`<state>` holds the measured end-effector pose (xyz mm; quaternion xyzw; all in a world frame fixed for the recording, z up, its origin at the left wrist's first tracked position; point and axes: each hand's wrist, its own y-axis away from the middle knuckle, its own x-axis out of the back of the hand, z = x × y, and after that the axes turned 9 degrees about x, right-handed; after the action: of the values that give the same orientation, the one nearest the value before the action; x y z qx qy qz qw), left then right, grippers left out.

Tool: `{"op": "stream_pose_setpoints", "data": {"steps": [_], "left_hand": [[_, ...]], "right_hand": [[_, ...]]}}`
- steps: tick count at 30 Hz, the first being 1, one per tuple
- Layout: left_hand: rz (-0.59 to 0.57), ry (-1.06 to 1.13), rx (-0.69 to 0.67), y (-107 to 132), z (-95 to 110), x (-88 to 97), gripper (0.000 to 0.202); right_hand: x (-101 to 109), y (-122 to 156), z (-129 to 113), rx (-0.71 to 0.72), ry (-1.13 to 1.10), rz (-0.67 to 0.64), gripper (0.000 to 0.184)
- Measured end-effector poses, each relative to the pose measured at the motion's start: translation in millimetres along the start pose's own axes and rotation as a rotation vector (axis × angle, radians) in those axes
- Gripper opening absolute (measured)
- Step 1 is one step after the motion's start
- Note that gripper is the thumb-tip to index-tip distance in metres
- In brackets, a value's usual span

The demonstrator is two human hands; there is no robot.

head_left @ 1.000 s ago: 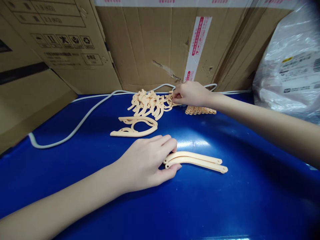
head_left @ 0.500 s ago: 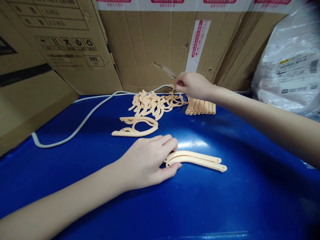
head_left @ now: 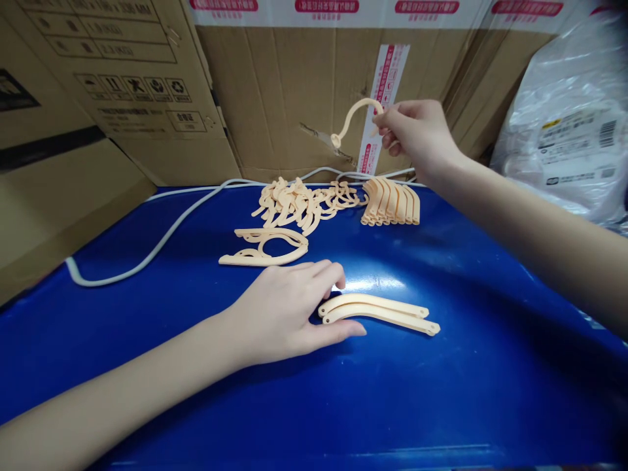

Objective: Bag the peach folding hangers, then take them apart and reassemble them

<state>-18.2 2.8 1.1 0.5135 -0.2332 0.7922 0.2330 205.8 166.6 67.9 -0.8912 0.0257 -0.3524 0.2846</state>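
Between the thumb and fingers of my right hand (head_left: 417,134) is a cream plastic hanger hook (head_left: 349,116), held up in front of the cardboard, its round end hanging lower left. My left hand (head_left: 287,314) rests on the blue table, thumb stretched out and fingers apart. Its thumb lies along two curved hanger arms (head_left: 380,313), placed side by side with their holed ends toward the palm. Beyond that hand lies a folded hanger (head_left: 245,261) with its hook turned inward. Farther back are a pile of small curved pieces (head_left: 287,199) and a row of stacked hanger arms (head_left: 391,203).
Cardboard boxes (head_left: 294,85) wall off the back and left of the blue table (head_left: 392,399). A pale cable (head_left: 171,229) loops across the left side and runs along the back. At the right stands a bulky plastic-wrapped bundle (head_left: 564,144).
My right hand has risen from the back of the table, and a hook now shows in it. My left thumb has stretched out and its fingers have loosened from the two hanger arms.
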Motion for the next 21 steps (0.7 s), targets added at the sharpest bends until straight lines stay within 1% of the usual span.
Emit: {"op": "stream_pose_setpoints", "data": {"steps": [2, 3, 5, 6, 8, 10, 12, 13, 15, 18, 19, 21], "left_hand": [[0.020, -0.044, 0.065, -3, 1, 7.3, 0.041], [0.030, -0.085, 0.117, -6, 0, 11.9, 0.039], [0.044, -0.183, 0.255, -16, -4, 22.6, 0.035], [0.050, -0.232, 0.331, -22, -8, 28.0, 0.033], [0.080, -0.341, 0.458, -36, -16, 37.8, 0.035], [0.093, -0.472, 0.546, -52, -25, 44.7, 0.042], [0.048, -0.558, 0.606, -65, -33, 48.6, 0.050], [0.016, -0.579, 0.626, -70, -36, 49.6, 0.052], [-0.035, -0.593, 0.650, -77, -40, 50.5, 0.051], [-0.074, -0.606, 0.643, -80, -43, 50.8, 0.042], [-0.082, -0.610, 0.639, -80, -43, 50.9, 0.040], [-0.102, -0.610, 0.640, -80, -44, 51.3, 0.039]], "right_hand": [[9, 19, -6, 0.050, -0.050, 0.013, 0.010], [14, 32, -9, 0.115, -0.076, 0.039, 0.009], [24, 60, -13, 0.277, -0.040, -0.003, 0.012], [28, 74, -13, 0.358, 0.033, -0.013, 0.015], [33, 99, -11, 0.523, 0.291, -0.110, 0.020], [36, 119, -6, 0.743, 0.517, -0.202, 0.026], [37, 133, -1, 0.925, 0.678, -0.285, 0.031], [37, 139, 2, 0.990, 0.731, -0.317, 0.033], [39, 147, 7, 1.077, 0.783, -0.342, 0.033], [42, 155, 12, 1.148, 0.786, -0.326, 0.030], [42, 158, 14, 1.149, 0.776, -0.320, 0.030], [44, 161, 17, 1.107, 0.758, -0.313, 0.030]]}}
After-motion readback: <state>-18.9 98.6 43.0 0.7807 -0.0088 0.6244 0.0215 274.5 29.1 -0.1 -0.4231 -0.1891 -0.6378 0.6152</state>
